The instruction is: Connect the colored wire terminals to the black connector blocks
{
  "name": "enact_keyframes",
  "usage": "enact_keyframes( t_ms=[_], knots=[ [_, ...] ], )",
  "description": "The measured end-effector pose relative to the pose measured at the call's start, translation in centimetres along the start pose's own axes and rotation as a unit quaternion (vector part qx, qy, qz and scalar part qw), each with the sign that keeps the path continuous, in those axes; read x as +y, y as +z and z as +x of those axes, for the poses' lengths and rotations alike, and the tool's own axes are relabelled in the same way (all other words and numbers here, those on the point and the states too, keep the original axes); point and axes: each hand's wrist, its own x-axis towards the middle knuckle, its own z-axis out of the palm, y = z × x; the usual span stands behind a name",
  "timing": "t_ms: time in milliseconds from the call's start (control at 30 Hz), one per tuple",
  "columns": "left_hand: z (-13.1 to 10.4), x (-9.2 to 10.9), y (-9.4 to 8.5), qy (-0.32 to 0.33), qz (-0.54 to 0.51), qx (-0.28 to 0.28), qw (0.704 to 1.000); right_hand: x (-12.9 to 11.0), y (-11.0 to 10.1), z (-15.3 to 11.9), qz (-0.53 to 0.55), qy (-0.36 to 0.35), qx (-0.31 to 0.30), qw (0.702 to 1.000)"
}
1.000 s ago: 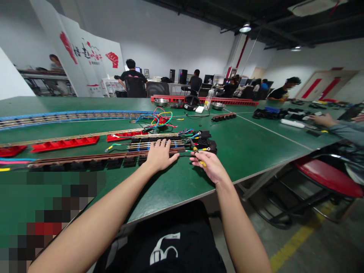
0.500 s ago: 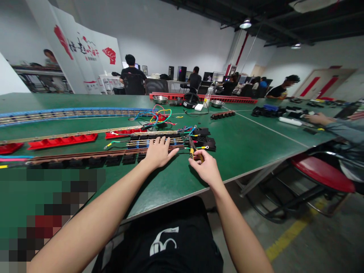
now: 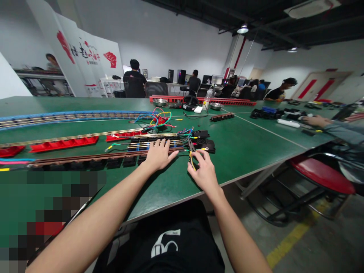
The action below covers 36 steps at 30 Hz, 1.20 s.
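Note:
My left hand [image 3: 159,154] lies flat with its fingers spread, pressing on a rail assembly of thin brass and brown strips [image 3: 133,145] with black and blue supports. At the right end of that assembly, my right hand [image 3: 205,172] holds pliers [image 3: 190,154] with yellow and black handles. Their dark jaws point away from me, close to the strip ends and the coloured wires [image 3: 186,132]. A ring terminal [image 3: 207,149] on a yellow-green wire sticks out just beyond my right fingers. Whether the jaws grip anything is too small to tell.
Red trays [image 3: 65,144] and a blue curved rail [image 3: 71,115] stretch left. Farther back stand metal bowls [image 3: 160,102], a bottle [image 3: 208,98] and a long red rail [image 3: 239,102]. A co-worker's hand [image 3: 317,120] is at the right; a red stool [image 3: 321,172] stands beside the table.
My right hand has shifted slightly down, and its fingers sit more loosely over the plier handles. My left hand stays on the strips. The view has tilted a little.

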Motion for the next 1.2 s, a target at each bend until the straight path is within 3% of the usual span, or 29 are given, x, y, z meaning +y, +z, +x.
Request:
enact_keyframes(
  t_ms=[267, 633, 900, 1200],
  knots=[
    [-0.08, 0.09, -0.2, 0.001, 0.0, -0.001, 1.0, 0.4, -0.02, -0.07, -0.024, -0.051, -0.046, 0.997],
    [-0.03, -0.01, -0.02, 0.003, -0.005, -0.002, 1.0, -0.03, -0.37, -0.04, 0.037, -0.002, -0.029, 0.999],
    [-0.05, 0.01, -0.02, 0.001, -0.001, 0.0, 1.0, 0.12, -0.66, 0.4, 0.067, -0.024, 0.006, 0.997],
    [-0.08, 0.05, -0.02, 0.003, -0.001, 0.001, 1.0, 0.46, -0.76, 0.43, 0.159, 0.047, -0.028, 0.986]
  ],
)
